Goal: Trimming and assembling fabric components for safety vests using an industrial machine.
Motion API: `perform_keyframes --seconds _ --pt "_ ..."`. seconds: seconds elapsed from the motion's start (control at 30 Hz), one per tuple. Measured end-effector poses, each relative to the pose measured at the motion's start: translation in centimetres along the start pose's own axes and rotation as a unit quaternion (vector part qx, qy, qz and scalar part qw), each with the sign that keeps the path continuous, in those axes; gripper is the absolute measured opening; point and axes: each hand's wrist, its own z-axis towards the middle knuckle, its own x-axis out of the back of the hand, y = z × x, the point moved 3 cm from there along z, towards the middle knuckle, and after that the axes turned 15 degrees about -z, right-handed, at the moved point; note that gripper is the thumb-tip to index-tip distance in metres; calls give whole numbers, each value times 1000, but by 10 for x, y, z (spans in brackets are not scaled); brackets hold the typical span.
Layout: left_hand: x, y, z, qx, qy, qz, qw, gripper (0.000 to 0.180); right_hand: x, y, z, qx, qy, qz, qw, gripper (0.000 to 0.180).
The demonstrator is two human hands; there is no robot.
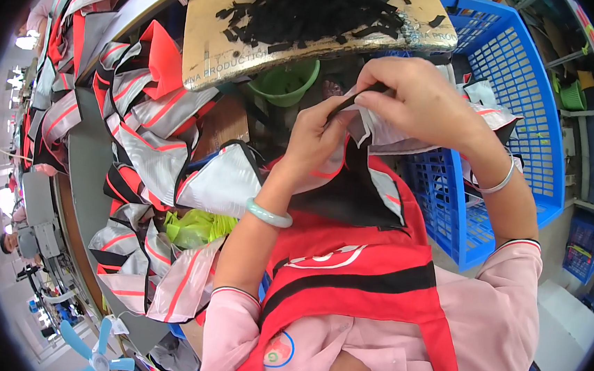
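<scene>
Both my hands are raised in front of my chest, holding a silvery-grey fabric piece (398, 141) with black and pink-red trim. My left hand (315, 137) pinches its black edging strip (351, 100) between thumb and fingers. A short way to the right, my right hand (415, 101) grips the same strip with thumb and forefinger. The strip is pulled into a line between the two hands. Below them the fabric hangs down over the red apron (353, 270), and its lower part shows a dark lining. Part of the piece is hidden behind my fingers.
Ahead lies a cardboard-covered board (214, 46) with a heap of black scraps (318, 9). A green bowl (291, 87) sits beneath it. On the right stands a blue plastic basket (527, 99) holding fabric pieces. Similar striped pieces (153, 153) are piled on the left, near bright green material (199, 229).
</scene>
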Motion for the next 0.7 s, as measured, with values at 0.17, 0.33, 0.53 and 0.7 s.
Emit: perform_keyframes --seconds 0.17,0.33,0.53,0.7 --pt "40 40 27 118 -24 49 992 21 10 15 6 4 7 16 1000 31" --pt "65 84 53 108 -63 116 985 28 8 19 27 -82 -10 81 993 33" --pt "97 103 90 166 -123 160 965 34 9 26 57 -99 -9 105 990 31" --pt "113 101 118 183 -83 191 961 41 11 41 85 -104 31 134 985 41"
